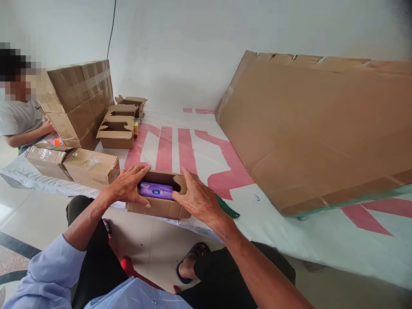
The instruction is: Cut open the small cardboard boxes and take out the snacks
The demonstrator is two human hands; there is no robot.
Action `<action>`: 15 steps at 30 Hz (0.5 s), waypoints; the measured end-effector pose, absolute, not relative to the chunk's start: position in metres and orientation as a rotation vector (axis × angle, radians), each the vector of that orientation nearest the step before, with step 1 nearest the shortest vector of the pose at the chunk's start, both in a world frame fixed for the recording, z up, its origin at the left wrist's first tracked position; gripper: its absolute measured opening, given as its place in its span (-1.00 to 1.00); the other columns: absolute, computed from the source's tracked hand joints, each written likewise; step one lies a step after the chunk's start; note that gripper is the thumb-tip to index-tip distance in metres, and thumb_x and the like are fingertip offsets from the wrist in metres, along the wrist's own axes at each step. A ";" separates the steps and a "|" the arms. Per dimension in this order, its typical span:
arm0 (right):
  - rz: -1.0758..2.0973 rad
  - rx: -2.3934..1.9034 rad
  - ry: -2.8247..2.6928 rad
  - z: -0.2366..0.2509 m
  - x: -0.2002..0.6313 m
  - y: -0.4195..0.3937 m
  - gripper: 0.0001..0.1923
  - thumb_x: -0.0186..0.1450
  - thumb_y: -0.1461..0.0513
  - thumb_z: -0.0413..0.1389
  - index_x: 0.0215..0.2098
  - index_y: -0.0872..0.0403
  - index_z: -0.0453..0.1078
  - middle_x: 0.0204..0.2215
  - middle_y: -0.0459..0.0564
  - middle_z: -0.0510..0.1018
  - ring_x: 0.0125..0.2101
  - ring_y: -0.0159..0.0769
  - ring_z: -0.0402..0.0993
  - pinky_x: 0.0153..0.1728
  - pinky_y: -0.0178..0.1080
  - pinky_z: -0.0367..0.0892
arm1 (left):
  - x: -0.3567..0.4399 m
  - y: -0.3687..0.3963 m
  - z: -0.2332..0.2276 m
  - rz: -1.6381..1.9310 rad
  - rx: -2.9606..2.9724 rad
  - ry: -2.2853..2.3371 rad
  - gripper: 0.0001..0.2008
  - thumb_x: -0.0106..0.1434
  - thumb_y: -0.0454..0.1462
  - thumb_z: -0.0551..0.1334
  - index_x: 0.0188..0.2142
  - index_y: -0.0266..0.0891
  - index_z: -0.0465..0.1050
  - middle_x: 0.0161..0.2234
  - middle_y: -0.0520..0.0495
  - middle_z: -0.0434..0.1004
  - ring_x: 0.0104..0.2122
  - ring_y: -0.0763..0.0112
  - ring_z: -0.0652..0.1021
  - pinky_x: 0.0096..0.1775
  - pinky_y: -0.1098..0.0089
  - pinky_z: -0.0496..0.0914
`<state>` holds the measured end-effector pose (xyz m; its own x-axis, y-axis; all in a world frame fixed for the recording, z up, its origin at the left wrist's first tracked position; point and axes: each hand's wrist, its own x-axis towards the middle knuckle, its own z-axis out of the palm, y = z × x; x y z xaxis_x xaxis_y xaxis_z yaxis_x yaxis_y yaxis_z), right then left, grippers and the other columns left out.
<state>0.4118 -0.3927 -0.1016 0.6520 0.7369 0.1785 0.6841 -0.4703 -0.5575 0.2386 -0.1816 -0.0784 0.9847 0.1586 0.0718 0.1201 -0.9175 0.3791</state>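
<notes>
With the left hand (128, 185) and right hand (196, 198) resting open-fingered on the small box (159, 206) at the desk (322, 240) edge, a nudge could tip it and its purple pack (156, 190) onto the floor (151, 244).

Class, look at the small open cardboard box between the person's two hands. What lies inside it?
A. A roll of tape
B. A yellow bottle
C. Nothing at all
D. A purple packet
D: a purple packet shows through the open top of the small cardboard box, with the left hand and right hand resting on its flaps.
</notes>
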 end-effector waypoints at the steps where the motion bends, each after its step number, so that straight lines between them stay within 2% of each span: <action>1: 0.091 -2.240 -1.093 -0.100 0.414 -0.395 -0.25 0.27 0.14 0.17 0.42 0.07 0.28 0.32 0.27 0.49 0.24 0.20 0.49 0.15 0.11 0.45 | 0.239 -0.183 -0.078 0.143 2.757 0.200 0.33 -0.04 0.34 0.49 0.55 -0.14 0.04 0.37 -0.42 0.29 0.31 -0.35 0.36 0.26 -0.22 0.29; 4: -0.022 -2.102 -1.108 -0.095 0.424 -0.406 -0.44 0.32 0.19 0.09 0.28 0.02 0.43 0.22 0.18 0.58 0.17 0.08 0.56 0.11 0.06 0.49 | 0.239 -0.186 -0.079 0.147 2.783 0.206 0.30 -0.01 0.33 0.48 0.54 -0.17 0.07 0.30 -0.41 0.36 0.25 -0.32 0.40 0.22 -0.19 0.31; 8: -0.175 -2.003 -1.243 -0.098 0.446 -0.423 -0.58 0.35 0.25 0.04 0.12 -0.01 0.53 0.11 0.12 0.65 0.11 0.01 0.58 0.11 0.06 0.50 | 0.236 -0.191 -0.081 0.172 2.796 0.233 0.27 0.02 0.32 0.47 0.54 -0.18 0.06 0.27 -0.40 0.38 0.19 -0.28 0.42 0.20 -0.19 0.30; 11: -0.306 -2.088 -1.313 -0.115 0.461 -0.430 -0.68 0.38 0.23 0.07 -0.01 0.03 0.60 0.02 0.20 0.66 0.07 0.10 0.58 0.09 0.14 0.49 | 0.233 -0.194 -0.083 0.209 2.788 0.241 0.27 0.03 0.32 0.47 0.55 -0.13 0.03 0.28 -0.37 0.36 0.20 -0.29 0.40 0.20 -0.21 0.29; 13: -0.374 -2.141 -1.357 -0.129 0.468 -0.431 -0.74 0.38 0.22 0.10 -0.11 0.06 0.62 0.07 0.28 0.63 0.12 0.20 0.53 0.10 0.21 0.48 | 0.231 -0.195 -0.084 0.208 2.780 0.238 0.28 0.02 0.32 0.47 0.55 -0.12 0.02 0.29 -0.37 0.34 0.21 -0.30 0.38 0.21 -0.23 0.28; 15: -0.398 -2.117 -1.434 -0.140 0.471 -0.430 -0.75 0.39 0.25 0.08 -0.15 0.06 0.62 0.12 0.30 0.60 0.16 0.20 0.49 0.12 0.23 0.46 | 0.230 -0.194 -0.084 0.187 2.772 0.220 0.28 0.01 0.30 0.48 0.55 -0.10 0.00 0.30 -0.37 0.32 0.23 -0.31 0.37 0.21 -0.23 0.28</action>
